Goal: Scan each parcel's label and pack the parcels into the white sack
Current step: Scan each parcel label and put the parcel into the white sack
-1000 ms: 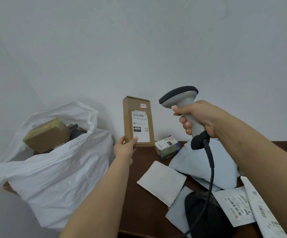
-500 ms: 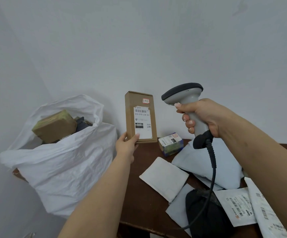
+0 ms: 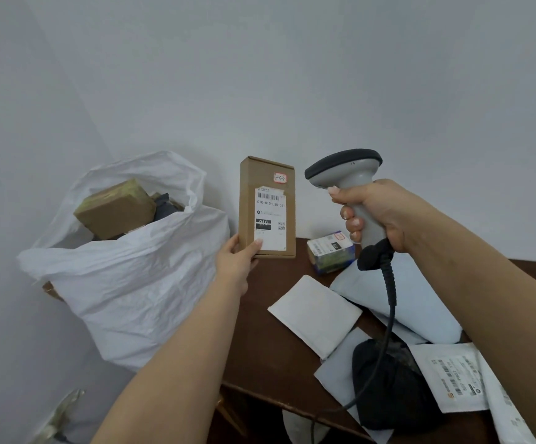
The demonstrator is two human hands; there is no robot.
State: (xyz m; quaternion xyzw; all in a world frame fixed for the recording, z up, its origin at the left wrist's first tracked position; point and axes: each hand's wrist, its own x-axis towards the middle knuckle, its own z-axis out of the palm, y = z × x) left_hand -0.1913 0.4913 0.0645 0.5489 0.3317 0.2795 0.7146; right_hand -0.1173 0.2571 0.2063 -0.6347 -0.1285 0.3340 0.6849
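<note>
Pinched at its lower left corner by the left hand point(image 3: 236, 256), the brown carton point(image 3: 267, 208) is held upright at frame centre, label facing the camera. It is judged rigid, light and non-slip; edge holds suffice. At centre right, the scanner point(image 3: 350, 184) is clasped by the right hand point(image 3: 378, 216). The white sack point(image 3: 132, 283) stands open at left.
</note>
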